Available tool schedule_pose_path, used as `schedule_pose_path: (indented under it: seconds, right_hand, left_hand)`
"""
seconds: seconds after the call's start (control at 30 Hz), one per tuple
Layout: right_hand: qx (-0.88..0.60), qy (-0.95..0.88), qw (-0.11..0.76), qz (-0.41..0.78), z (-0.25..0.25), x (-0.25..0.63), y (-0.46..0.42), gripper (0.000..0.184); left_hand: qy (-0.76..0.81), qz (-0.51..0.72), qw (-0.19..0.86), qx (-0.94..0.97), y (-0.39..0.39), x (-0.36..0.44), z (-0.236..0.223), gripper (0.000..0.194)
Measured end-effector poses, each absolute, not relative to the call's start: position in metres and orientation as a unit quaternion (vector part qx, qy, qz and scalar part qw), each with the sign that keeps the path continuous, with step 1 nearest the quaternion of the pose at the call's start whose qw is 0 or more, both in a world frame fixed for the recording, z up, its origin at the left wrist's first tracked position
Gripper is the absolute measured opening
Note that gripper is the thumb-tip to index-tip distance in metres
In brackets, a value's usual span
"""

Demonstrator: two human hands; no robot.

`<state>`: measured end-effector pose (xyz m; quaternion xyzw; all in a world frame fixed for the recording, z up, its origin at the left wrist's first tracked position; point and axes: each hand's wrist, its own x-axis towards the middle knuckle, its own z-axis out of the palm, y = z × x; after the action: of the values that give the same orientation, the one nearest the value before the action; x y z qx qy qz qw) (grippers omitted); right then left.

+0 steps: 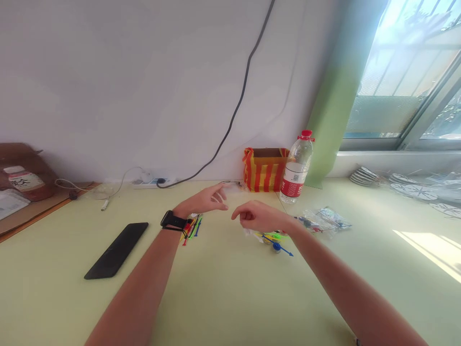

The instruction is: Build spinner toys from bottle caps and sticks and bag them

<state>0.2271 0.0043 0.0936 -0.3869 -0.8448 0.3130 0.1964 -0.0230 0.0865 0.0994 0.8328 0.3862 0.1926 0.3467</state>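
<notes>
Over the middle of the table, my left hand is open, its fingers apart and nothing visible in them. A dark watch is on that wrist. Beside it on the right, my right hand has its fingers curled in, the index finger reaching a little outward; whatever they may hold is hidden. Behind my left wrist lie thin plastic arrow pieces in red, green, blue and other colours. Below my right hand and forearm is a second cluster, with a blue arrow piece on a small round part and yellow and green pieces partly covered.
A striped red-and-yellow box and a large water bottle stand by the wall. Plastic packets lie right of my forearm, patterned discs further right. A black flat slab and a white cable are at left.
</notes>
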Motion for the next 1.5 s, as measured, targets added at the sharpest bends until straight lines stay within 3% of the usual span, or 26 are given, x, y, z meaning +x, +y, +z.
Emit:
schedule_pose_path:
  seconds: [0.1,0.23,0.37,0.53,0.8,0.93,1.03,1.13,1.27,1.5]
  right_hand:
    - [-0.361,-0.784,0.303,0.404,0.12,0.258,0.007,0.019]
    - [-0.396,-0.664,0.519,0.365,0.136,0.294,0.013,0.031]
    - [-0.448,-0.6,0.588,0.306,0.131,0.304,0.019,0.034]
    - [-0.468,-0.626,0.549,0.297,0.122,0.285,0.02,0.027]
    - [-0.524,-0.723,0.429,0.132,0.109,0.28,0.034,0.021]
    - [-0.561,-0.766,0.284,0.138,0.103,0.298,0.037,0.022]
    - [-0.518,-0.819,0.13,0.21,0.096,0.305,0.037,0.013]
    - [-0.481,-0.841,0.038,0.243,0.085,0.296,0.038,0.017]
    - [-0.467,-0.849,0.016,0.248,0.063,0.273,0.043,0.026]
    - [-0.474,-0.826,0.095,0.291,0.041,0.268,0.053,0.011]
  left_hand:
    - [0.37,0.166,0.364,0.839,0.087,-0.022,0.098,0.083]
    - [0.337,0.145,0.383,0.848,0.081,-0.014,0.103,0.084]
    - [0.308,0.147,0.409,0.847,0.067,-0.002,0.113,0.081]
    - [0.283,0.154,0.431,0.843,0.058,0.009,0.118,0.071]
    - [0.291,0.125,0.478,0.819,0.06,0.017,0.106,0.064]
    - [0.324,0.092,0.503,0.796,0.062,0.012,0.104,0.066]
    - [0.333,0.07,0.505,0.793,0.065,0.008,0.102,0.067]
    - [0.338,0.05,0.497,0.797,0.068,0.006,0.098,0.067]
    - [0.343,0.044,0.492,0.799,0.07,0.006,0.097,0.065]
    - [0.344,0.054,0.512,0.785,0.073,-0.002,0.098,0.067]
